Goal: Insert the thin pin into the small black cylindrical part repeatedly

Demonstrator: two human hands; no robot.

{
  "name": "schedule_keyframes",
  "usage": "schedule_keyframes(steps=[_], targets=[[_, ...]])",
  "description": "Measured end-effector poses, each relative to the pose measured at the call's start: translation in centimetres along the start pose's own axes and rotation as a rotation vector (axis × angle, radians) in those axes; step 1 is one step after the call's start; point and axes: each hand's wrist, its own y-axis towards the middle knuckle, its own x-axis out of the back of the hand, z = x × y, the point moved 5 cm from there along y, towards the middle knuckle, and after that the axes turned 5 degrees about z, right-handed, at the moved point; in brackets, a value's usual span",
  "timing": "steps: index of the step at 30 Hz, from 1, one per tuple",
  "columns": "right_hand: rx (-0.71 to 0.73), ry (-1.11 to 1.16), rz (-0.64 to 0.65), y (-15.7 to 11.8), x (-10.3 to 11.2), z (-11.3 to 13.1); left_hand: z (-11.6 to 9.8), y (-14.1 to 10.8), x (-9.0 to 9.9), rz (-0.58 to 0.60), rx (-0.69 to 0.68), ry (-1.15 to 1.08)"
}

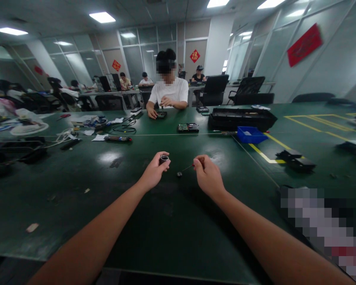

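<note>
My left hand (154,171) is wrapped round a small dark cylinder (164,158) with a pale rim, its round top facing up. To the right, my right hand (207,174) pinches the red handle of a thin screwdriver (188,168). The tool's shaft slants down to the left, and its far end is at a small dark metallic piece (179,174) between my hands, just above or on the green table (154,225). Whether the piece clings to the tip I cannot tell.
Across the table a person (169,93) handles a circuit board (161,114). Beyond my hands are a hard drive (188,127), a blue bin (250,135) and a long black casing (241,119). Cables (123,126) lie at the left, black parts (296,160) at the right.
</note>
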Motion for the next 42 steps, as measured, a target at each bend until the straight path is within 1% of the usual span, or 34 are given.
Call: schedule_keyframes(steps=[2, 3, 5, 7, 10, 12, 16, 17, 19, 21, 22, 25, 27, 31, 33, 35, 38, 39, 42], targets=[[0.001, 0.013, -0.002, 0.0, 0.1, 0.1, -0.2, -0.1, 0.1, 0.006, 0.038, -0.026], [0.0, 0.019, -0.002, 0.0, 0.2, 0.2, -0.5, -0.2, 0.1, 0.005, 0.05, 0.004], [-0.002, 0.024, -0.008, -0.1, 0.4, 0.3, -1.5, -0.4, 0.0, 0.008, 0.055, 0.138], [-0.001, 0.021, -0.015, -0.1, 0.6, 0.4, -2.6, -0.5, -0.3, 0.034, 0.017, 0.316], [0.005, 0.018, -0.031, -0.1, 0.8, 0.4, -3.6, -0.2, -1.5, 0.152, -0.084, 0.559], [0.008, 0.017, -0.04, -0.1, 0.9, 0.3, -3.3, 0.2, -2.4, 0.244, -0.118, 0.678], [0.01, 0.02, -0.052, 0.1, 0.9, 0.0, -1.6, 0.9, -3.8, 0.372, -0.097, 0.847], [0.011, 0.021, -0.055, 0.1, 0.9, 0.0, -1.3, 1.0, -4.0, 0.384, -0.096, 0.877], [0.013, 0.026, -0.054, 0.0, 0.8, 0.0, -1.0, 1.2, -4.0, 0.374, -0.098, 0.897], [0.012, 0.028, -0.046, 0.0, 0.8, 0.1, -1.0, 1.4, -3.6, 0.346, -0.083, 0.841], [0.011, 0.027, -0.041, 0.0, 0.8, 0.1, -1.1, 1.5, -3.1, 0.334, -0.059, 0.779], [0.002, 0.029, -0.026, -0.1, 0.8, 0.2, -0.8, 1.7, -1.1, 0.304, 0.076, 0.491], [-0.002, 0.034, -0.009, -0.1, 0.8, 0.2, -0.5, 1.7, 0.9, 0.234, 0.178, 0.256], [0.003, 0.033, -0.018, -0.1, 0.7, 0.1, 1.0, 1.0, 6.0, -0.023, 0.319, -0.278], [0.009, 0.024, -0.028, 0.0, 0.7, -0.1, 2.2, 0.4, 8.8, -0.158, 0.36, -0.467], [0.01, 0.017, -0.027, 0.0, 0.6, -0.1, 3.2, -0.5, 12.0, -0.297, 0.37, -0.531], [0.001, 0.013, -0.012, 0.0, 0.5, -0.1, 4.5, -2.3, 17.1, -0.508, 0.364, -0.527], [-0.004, 0.012, -0.007, 0.0, 0.5, -0.1, 4.6, -3.1, 18.8, -0.576, 0.357, -0.505], [-0.012, 0.011, 0.002, 0.0, 0.6, 0.1, 4.6, -5.8, 23.4, -0.723, 0.342, -0.459]])
